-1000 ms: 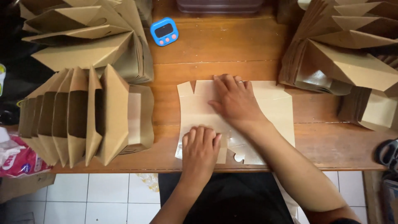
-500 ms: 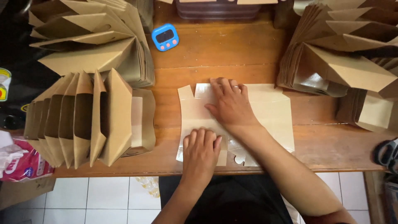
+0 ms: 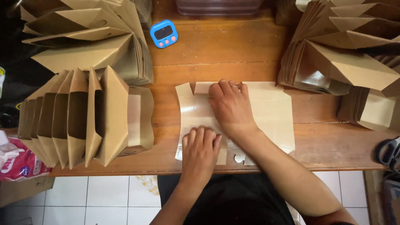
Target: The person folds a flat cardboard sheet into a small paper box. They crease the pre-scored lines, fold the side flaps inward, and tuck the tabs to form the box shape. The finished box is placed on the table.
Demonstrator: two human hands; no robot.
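- Step in hand, by my reading: creasing a flat paper box blank (image 3: 266, 112) that lies on the wooden table (image 3: 233, 50), centre, near the front edge.
- Left hand (image 3: 201, 151): palm down on the blank's near left part, fingers together and flat, clamped on nothing.
- Right hand (image 3: 230, 106): palm down on the far left part, fingers slightly spread, pressing; nothing gripped.
- Next move, judged: lifting a side panel along a crease calls for one hand to hold the base down while the other raises the flap.
- Containers: row of folded boxes (image 3: 79, 118) at left, upright and nested, open, nothing visible inside; more folded stock (image 3: 341, 62) at right.
- Blue timer (image 3: 163, 33) lies on the far side of the table, well apart from both hands.
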